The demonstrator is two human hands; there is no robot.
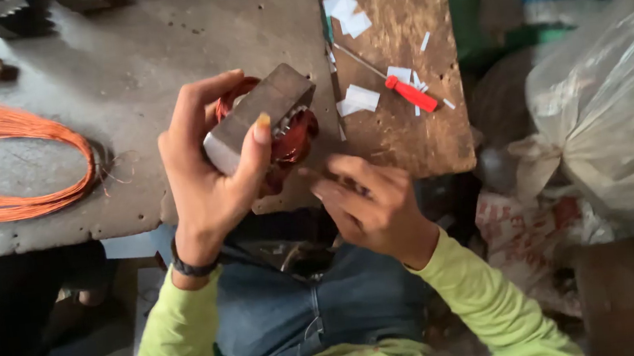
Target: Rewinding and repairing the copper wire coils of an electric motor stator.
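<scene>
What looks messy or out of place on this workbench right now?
White paper scraps lie scattered over the wooden board beside a red-handled screwdriver. A loose copper wire coil sprawls at the left. The left hand grips the wound metal core; nothing looks broken.

grey laminated-steel motor core wound with reddish copper wire (268, 120) | tilted up off the bench, flat grey side facing me | clamped in my left hand (210, 173), thumb across the front | coils bulging out the right end, just above my right hand (375, 207)
</scene>
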